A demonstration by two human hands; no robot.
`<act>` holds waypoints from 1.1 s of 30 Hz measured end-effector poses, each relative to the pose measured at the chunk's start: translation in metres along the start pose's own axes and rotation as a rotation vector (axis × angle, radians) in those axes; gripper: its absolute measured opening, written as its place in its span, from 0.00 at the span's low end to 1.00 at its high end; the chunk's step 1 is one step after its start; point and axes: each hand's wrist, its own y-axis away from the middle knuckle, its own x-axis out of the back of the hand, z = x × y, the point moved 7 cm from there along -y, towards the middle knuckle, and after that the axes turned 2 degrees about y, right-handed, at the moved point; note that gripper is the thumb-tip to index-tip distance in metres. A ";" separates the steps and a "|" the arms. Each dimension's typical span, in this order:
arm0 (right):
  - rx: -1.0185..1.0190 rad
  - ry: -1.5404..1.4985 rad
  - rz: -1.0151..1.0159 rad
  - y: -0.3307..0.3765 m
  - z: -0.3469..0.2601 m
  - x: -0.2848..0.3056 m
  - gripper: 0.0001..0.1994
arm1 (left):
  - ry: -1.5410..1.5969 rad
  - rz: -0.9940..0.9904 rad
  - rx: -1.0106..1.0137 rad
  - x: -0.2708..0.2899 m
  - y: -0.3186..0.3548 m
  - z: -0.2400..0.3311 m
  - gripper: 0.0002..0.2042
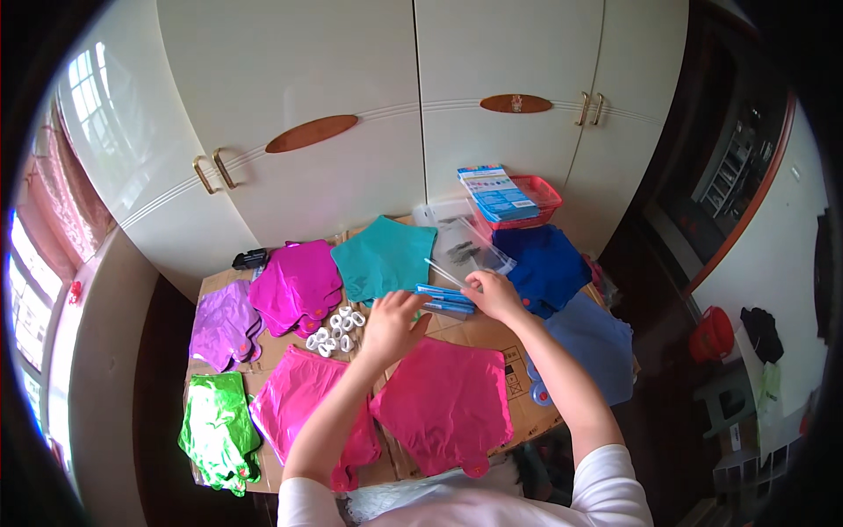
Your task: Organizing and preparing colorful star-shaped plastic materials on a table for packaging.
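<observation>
My right hand [493, 294] pinches a thin white stick [446, 273], which points up and to the left. Just below it lies a small stack of blue-and-clear packets [446, 299]. My left hand [395, 323] hovers at the left end of that stack with its fingers stretched out and nothing seen in them. Flat, shiny foil balloons lie around both hands: teal [384, 256], magenta [297, 285], dark blue [541, 266], light blue [593, 342] and two pink ones, a left one [303, 400] and a right one [448, 395]. Several small white ribbon rolls [338, 332] sit left of my left hand.
Cardboard [518, 422] covers the table. A clear bag [461, 241] with dark marks lies behind the packets, near a red basket [540, 198] topped by blue printed packs [498, 191]. Purple [224, 325] and green [218, 426] foil balloons lie at left. White cabinets [307, 70] stand behind.
</observation>
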 end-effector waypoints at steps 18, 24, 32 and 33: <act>0.341 0.000 -0.032 0.034 -0.101 0.000 0.06 | 1.349 0.034 -0.845 0.240 0.078 0.185 0.15; -0.006 0.116 0.031 0.094 -0.047 0.057 0.08 | 1.494 -0.269 -0.885 0.251 0.075 0.165 0.12; -0.380 0.617 -0.149 0.166 0.019 0.087 0.26 | 1.646 -0.294 -0.970 0.244 0.065 0.159 0.10; -0.362 0.651 -0.163 0.167 0.016 0.078 0.24 | 1.642 -0.330 -0.982 0.241 0.065 0.160 0.10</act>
